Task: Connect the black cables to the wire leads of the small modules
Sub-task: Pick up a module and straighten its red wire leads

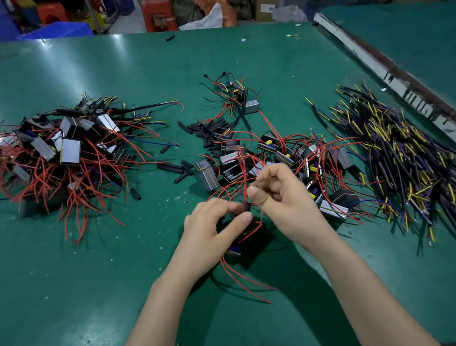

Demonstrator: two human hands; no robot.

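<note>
Both hands pinching red lead (244, 191), module piles, green table (87, 266)

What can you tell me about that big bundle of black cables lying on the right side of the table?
The bundle of black cables lies loose on the green table, fanned out from far left to near right. Each cable has a dark, rubbery-looking sheath with thin yellow and blue inner wires poking from its end. The cables overlap in a messy heap. Neither hand touches it; its left edge meets the red-wired modules.

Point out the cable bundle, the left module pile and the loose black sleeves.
Cable bundle (407, 165), head view: middle of the black cables at the right.
Left module pile (71, 149), head view: face of a grey module.
Black sleeves (209, 128), head view: heap of short tubes at the centre.
</note>
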